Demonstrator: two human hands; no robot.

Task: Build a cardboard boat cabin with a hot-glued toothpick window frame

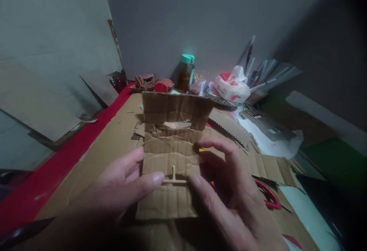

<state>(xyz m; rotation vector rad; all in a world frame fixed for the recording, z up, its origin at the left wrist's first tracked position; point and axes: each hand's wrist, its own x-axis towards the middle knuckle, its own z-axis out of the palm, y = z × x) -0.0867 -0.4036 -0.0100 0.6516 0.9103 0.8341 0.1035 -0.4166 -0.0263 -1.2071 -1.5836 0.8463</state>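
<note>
A folded strip of brown corrugated cardboard [169, 144] stands tilted in front of me, torn and creased across its middle. A small pale T-shaped stick piece [174, 178] lies against its lower part. My left hand [126, 184] holds the cardboard's left edge, its thumb tip pressing the stick's left end. My right hand [229, 190] grips the right edge, its thumb at the stick's right end and its fingers curled behind the cardboard.
A large flat cardboard sheet [114, 148] covers the red table [57, 167]. Red-handled scissors [268, 195] lie right of my hand. At the back stand a teal-capped jar [186, 73], a tissue pack [231, 86], small red objects [163, 85] and corrugated scraps [229, 127].
</note>
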